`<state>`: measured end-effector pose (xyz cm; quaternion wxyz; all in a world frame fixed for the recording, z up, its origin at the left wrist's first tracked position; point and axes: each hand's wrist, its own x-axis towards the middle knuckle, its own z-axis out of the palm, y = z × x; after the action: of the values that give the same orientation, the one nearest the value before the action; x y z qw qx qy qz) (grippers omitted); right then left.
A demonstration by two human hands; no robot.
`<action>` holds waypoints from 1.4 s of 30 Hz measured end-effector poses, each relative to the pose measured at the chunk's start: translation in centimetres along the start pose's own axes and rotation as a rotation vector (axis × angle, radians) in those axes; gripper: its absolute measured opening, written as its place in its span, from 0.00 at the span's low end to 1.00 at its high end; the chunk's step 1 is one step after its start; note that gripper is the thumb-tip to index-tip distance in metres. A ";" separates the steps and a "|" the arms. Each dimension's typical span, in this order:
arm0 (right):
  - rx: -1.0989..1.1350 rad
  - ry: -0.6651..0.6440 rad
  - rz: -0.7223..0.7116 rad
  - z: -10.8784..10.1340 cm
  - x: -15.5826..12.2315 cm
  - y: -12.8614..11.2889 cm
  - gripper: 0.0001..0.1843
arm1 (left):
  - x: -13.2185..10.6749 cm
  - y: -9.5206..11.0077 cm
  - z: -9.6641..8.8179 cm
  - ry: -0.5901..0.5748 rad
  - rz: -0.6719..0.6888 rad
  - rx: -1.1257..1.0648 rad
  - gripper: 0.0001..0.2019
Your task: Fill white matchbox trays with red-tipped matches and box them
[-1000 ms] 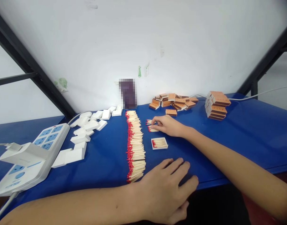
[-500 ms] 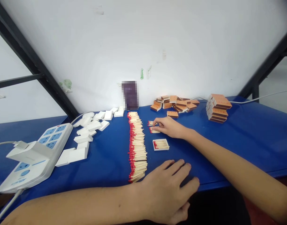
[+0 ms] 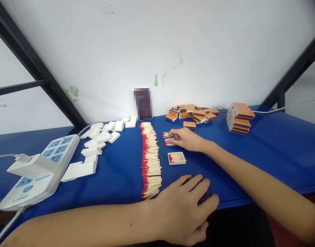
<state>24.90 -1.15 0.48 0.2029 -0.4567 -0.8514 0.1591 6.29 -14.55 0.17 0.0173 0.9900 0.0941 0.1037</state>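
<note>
My right hand (image 3: 187,140) is at two small groups of loose matches (image 3: 168,141), its index finger and thumb curled close together on them. The fingertips partly hide these red-headed matches. Just nearer to me lies a white matchbox tray (image 3: 184,162) with matches inside. My left hand (image 3: 184,209) rests palm down at the front edge of the table, fingers spread and holding nothing. To the left of the tray runs a long row of matches (image 3: 152,156), heads pointing left.
White matchbox trays (image 3: 103,138) lie scattered at the left, beside a power strip (image 3: 60,149) with a plugged-in adapter. Orange matchbox sleeves (image 3: 189,109) are heaped near the wall. More matchboxes (image 3: 240,115) stand stacked at the right. A blurred dark purple object (image 3: 143,104) leans on the wall.
</note>
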 end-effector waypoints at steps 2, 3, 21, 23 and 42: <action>0.012 -0.002 0.000 -0.1 -0.1 -0.2 0.17 | 0.0 0.0 0.0 -0.003 0.000 -0.004 0.23; 0.020 -0.007 0.001 -0.3 -0.2 -0.3 0.18 | 0.0 0.0 -0.1 -0.003 0.000 -0.005 0.24; -0.165 -0.144 -0.066 -1.7 -0.6 -1.9 0.17 | 0.1 -0.1 0.0 -0.016 0.004 -0.005 0.24; -0.198 -0.145 -0.053 -1.8 -0.6 -2.1 0.16 | 0.0 -0.1 0.0 -0.012 0.001 -0.004 0.24; -0.344 -0.166 -0.030 -2.2 -1.1 -2.5 0.11 | 0.0 -0.1 0.1 0.004 0.007 0.004 0.24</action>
<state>24.77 -3.24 3.26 0.0532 -0.4573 -0.8865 0.0454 6.31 -14.46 0.05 0.0148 0.9902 0.0910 0.1053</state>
